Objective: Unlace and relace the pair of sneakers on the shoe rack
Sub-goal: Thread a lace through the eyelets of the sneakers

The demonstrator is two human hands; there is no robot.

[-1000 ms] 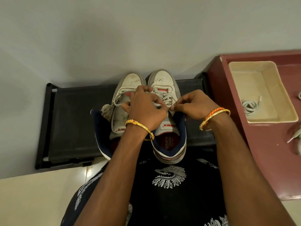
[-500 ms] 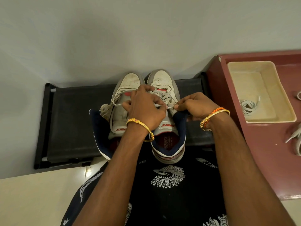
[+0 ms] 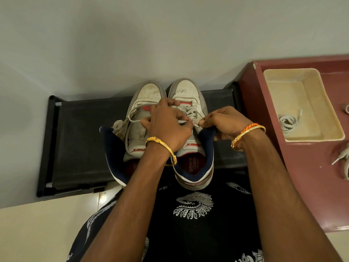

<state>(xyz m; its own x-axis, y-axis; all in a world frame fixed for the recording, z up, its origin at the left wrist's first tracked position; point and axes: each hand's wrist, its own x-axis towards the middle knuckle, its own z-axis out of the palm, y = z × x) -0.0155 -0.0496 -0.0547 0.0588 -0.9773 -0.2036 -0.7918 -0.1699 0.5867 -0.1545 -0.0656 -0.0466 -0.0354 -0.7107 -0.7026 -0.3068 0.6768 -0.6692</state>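
Two white sneakers with navy collars stand side by side on a black shoe rack [image 3: 75, 148], toes toward the wall. The right sneaker [image 3: 187, 91] is partly laced with a grey lace [image 3: 191, 113]. My left hand [image 3: 166, 125] is curled over its lace area and pinches the lace. At the shoe's right eyelet edge, my right hand [image 3: 224, 120] pinches the other end of the lace. The left sneaker [image 3: 145, 95] carries a loose lace loop [image 3: 132, 115] and its tongue lies bare.
A maroon cabinet top [image 3: 302, 176] stands at the right, holding a cream tray [image 3: 324, 103] with a coiled grey lace [image 3: 288, 121] inside. More lace ends [image 3: 340, 157] lie at the far right edge. A grey wall rises behind the rack; pale floor lies at the lower left.
Both hands stay on the right sneaker's lace; the right hand has shifted slightly lower toward the eyelet edge, and the left fingers have closed more over the lace.
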